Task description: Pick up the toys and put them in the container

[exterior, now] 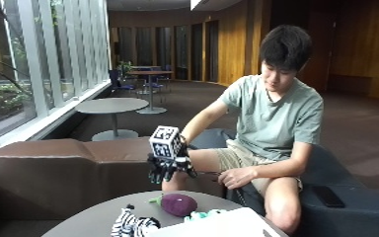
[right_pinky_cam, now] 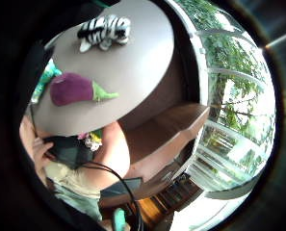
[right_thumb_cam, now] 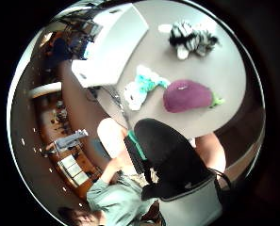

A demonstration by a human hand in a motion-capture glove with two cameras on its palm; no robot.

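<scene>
Gloved hand above the round table, toys lying below

Outside view: the black-gloved right hand (exterior: pixel 167 169) hangs empty, fingers loosely spread, over the purple plush aubergine (exterior: pixel 178 204), striped plush zebra (exterior: pixel 134 227) and white rectangular container (exterior: pixel 222 225). Thumb-side view: a teal-and-white plush toy (right_thumb_cam: pixel 142 87) lies between aubergine and container.

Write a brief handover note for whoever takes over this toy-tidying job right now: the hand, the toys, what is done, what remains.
Gloved right hand: above the table's edge, fingers hanging loosely curled, holding nothing.
On the round table: zebra plush, purple eggplant plush, and a teal-and-white plush lying between the eggplant and the white container.
Done: no toy seen in the container, though its inside is hidden.
Left: pick up all three and put them in.
</scene>
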